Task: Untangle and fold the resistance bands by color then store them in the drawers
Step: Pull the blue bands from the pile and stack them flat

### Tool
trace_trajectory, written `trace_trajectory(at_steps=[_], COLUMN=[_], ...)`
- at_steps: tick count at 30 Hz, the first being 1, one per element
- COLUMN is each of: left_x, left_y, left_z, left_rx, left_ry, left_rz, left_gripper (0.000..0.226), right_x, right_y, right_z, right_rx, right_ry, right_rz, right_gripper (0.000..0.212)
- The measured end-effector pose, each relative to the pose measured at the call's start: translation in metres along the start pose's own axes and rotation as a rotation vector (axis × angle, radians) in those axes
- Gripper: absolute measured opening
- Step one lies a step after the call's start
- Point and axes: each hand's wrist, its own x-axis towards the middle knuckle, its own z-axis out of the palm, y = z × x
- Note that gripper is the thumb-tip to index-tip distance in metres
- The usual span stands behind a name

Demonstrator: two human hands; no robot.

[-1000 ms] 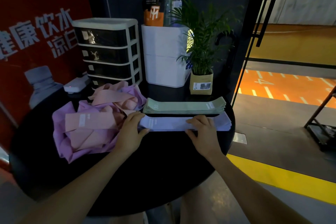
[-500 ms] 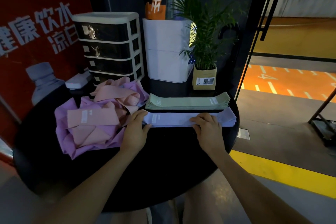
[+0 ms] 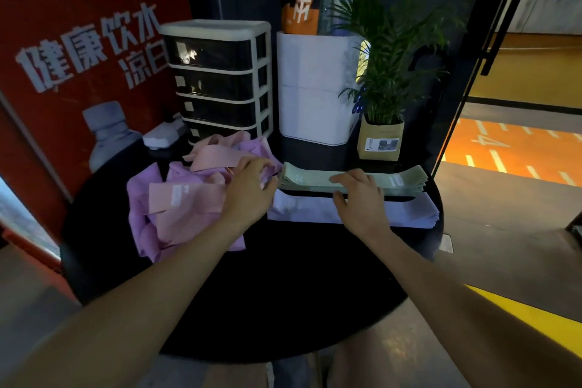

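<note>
Nearest the camera lay the bare front of the round black tabletop (image 3: 283, 302), crossed by both forearms. The pale lavender stack of folded bands (image 3: 406, 213) sat flat just beyond, under the right wrist. The right hand (image 3: 359, 198) reached over it, its fingers (image 3: 343, 179) loosely spread and resting on the green stack of folded bands (image 3: 396, 181), thumb at the stack's near edge. The left hand (image 3: 248, 189) hovered at the green stack's left end, fingers half curled; whether it held anything could not be told. To its left lay the tangled pile of pink and purple bands (image 3: 176, 208). Behind stood the drawer unit (image 3: 220, 82), all drawers closed, a white box (image 3: 315, 88) and a potted plant (image 3: 382, 104).
</note>
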Motion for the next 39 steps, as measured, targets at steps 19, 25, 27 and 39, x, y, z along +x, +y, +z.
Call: trace_trajectory(at_steps=[19, 25, 27, 39], left_x=[0.058, 0.057, 0.058, 0.084], left_y=[-0.107, -0.118, -0.121, -0.130], left_z=[-0.034, -0.036, -0.037, -0.062], left_rx=[0.390, 0.336, 0.335, 0.314], left_ry=[-0.202, -0.152, -0.170, -0.062], left_rz=[0.047, 0.057, 0.044, -0.114], left_gripper=[0.044, 0.041, 0.039, 0.013], right_x=[0.115, 0.121, 0.122, 0.150], right_y=[-0.072, -0.072, -0.071, -0.108], right_z=[0.088, 0.092, 0.088, 0.077], right_rx=[-0.303, -0.271, -0.254, -0.037], right_ry=[-0.331, -0.356, -0.410, -0.160], right_rz=[-0.306, -0.323, -0.332, -0.350], right_gripper=[0.029, 0.026, 0.028, 0.021])
